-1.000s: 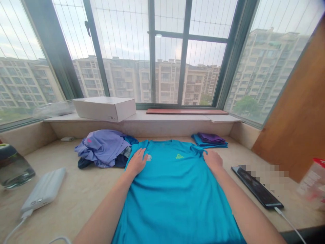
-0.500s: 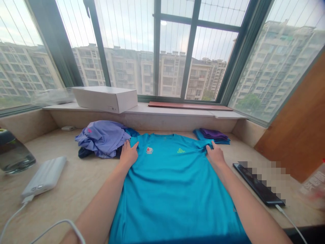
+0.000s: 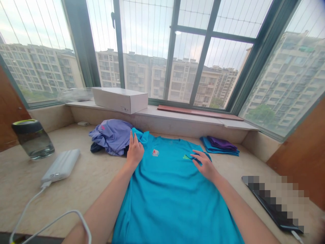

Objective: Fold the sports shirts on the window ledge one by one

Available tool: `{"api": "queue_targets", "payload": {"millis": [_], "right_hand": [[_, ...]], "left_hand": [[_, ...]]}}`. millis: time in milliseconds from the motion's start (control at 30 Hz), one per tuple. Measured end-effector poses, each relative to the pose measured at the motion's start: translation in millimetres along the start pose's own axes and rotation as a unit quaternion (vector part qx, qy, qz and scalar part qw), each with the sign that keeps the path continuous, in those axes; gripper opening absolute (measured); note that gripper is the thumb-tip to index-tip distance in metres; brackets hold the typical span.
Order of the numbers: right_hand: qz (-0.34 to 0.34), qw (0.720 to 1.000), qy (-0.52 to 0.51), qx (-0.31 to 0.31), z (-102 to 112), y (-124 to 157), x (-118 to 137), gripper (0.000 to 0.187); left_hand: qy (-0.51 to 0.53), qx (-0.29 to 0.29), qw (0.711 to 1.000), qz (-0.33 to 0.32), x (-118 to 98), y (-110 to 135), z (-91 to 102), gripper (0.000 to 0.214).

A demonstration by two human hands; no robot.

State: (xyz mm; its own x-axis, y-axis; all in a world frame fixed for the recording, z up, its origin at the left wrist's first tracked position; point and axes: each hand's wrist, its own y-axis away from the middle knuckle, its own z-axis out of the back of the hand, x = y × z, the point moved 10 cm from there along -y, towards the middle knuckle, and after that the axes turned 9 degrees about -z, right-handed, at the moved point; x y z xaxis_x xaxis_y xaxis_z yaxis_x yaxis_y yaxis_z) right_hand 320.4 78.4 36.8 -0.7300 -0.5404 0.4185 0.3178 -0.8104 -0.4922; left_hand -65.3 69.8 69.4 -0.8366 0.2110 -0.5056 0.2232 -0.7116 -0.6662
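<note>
A turquoise T-shirt (image 3: 175, 189) lies spread front up on the stone counter, with a small badge and a green logo on its chest. My left hand (image 3: 135, 149) is closed at the sleeve on the left, whose cloth stands raised beside the fingertips; the thumb is hidden. Over the opposite side of the chest, my right hand (image 3: 205, 165) has its fingers spread apart. The sleeve on that side is folded inward against the shirt, behind the hand. A crumpled lavender garment (image 3: 111, 135) lies left of my left hand.
Folded purple and blue clothes (image 3: 220, 145) lie at the back right. A phone (image 3: 274, 203) on a cable is at right. A white power bank (image 3: 61, 167) and a water bottle (image 3: 33, 139) stand left. A white box (image 3: 119, 100) rests on the window ledge.
My right hand has let go of its sleeve and moved inward over the chest, leaving that sleeve folded in. My left hand has turned at its sleeve, lifting it. The view has shifted left.
</note>
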Motion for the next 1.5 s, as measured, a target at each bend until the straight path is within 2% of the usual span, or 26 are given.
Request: {"api": "queue_targets", "payload": {"millis": [167, 333, 400, 500, 567, 600, 700, 800, 867, 967, 1067, 1167, 1300, 1400, 1500], "right_hand": [[-0.065, 0.986, 0.123, -0.087, 24.3, 5.2, -31.7, 0.043], [-0.095, 0.969, 0.223, -0.046, 21.1, 10.3, -50.5, 0.053], [-0.111, 0.965, 0.235, -0.029, 18.7, 10.8, -54.9, 0.054], [-0.121, 0.959, 0.256, -0.019, 18.3, 9.1, -55.7, 0.042], [-0.119, 0.957, 0.262, -0.027, 20.4, 7.0, -53.5, 0.024], [-0.114, 0.959, 0.257, -0.038, 22.5, 5.9, -51.5, 0.023], [-0.100, 0.972, 0.194, -0.086, 32.1, 3.8, -45.8, 0.030], [-0.108, 0.986, 0.092, -0.088, 35.0, 3.5, -46.5, 0.034], [-0.111, 0.992, 0.050, -0.035, 25.7, 3.6, -45.0, 0.038], [-0.083, 0.993, 0.056, 0.067, 4.1, 7.3, -35.1, 0.047], [-0.068, 0.990, 0.089, 0.090, -5.1, 10.1, -30.6, 0.055], [-0.081, 0.988, 0.097, 0.085, -9.4, 9.1, -35.2, 0.053], [-0.075, 0.988, 0.113, 0.072, -13.2, 6.2, -39.9, 0.044], [-0.058, 0.987, 0.140, 0.050, -13.8, 4.4, -39.0, 0.036], [-0.045, 0.987, 0.146, 0.057, -19.9, 0.8, -35.5, 0.033]], "left_hand": [[0.084, -0.039, 0.994, 0.060, 13.1, -0.5, 3.2, 0.073], [0.144, -0.097, 0.971, 0.165, 39.2, 0.1, 14.3, 0.074], [0.210, -0.141, 0.947, 0.200, 48.9, 1.4, 20.5, 0.071], [0.361, -0.217, 0.876, 0.236, 61.9, 3.1, 25.4, 0.067], [0.424, -0.220, 0.836, 0.269, 69.2, 3.6, 20.6, 0.064], [0.436, -0.205, 0.828, 0.289, 72.1, 4.1, 16.3, 0.060], [0.412, -0.131, 0.842, 0.323, 76.6, 6.3, 3.8, 0.044], [0.359, -0.069, 0.875, 0.317, 76.7, 9.2, -3.2, 0.052], [0.301, -0.026, 0.904, 0.302, 75.2, 10.5, -4.9, 0.056], [0.192, 0.031, 0.945, 0.263, 69.5, 9.8, -3.2, 0.047], [0.081, 0.073, 0.971, 0.212, 59.8, 8.4, -0.4, 0.039], [-0.007, 0.121, 0.978, 0.167, 49.7, 10.0, -2.9, 0.035], [-0.085, 0.184, 0.972, 0.122, 41.9, 13.6, -9.0, 0.026], [-0.124, 0.207, 0.965, 0.107, 40.5, 14.1, -10.0, 0.026], [-0.145, 0.218, 0.959, 0.104, 39.7, 13.7, -9.7, 0.026]]}}
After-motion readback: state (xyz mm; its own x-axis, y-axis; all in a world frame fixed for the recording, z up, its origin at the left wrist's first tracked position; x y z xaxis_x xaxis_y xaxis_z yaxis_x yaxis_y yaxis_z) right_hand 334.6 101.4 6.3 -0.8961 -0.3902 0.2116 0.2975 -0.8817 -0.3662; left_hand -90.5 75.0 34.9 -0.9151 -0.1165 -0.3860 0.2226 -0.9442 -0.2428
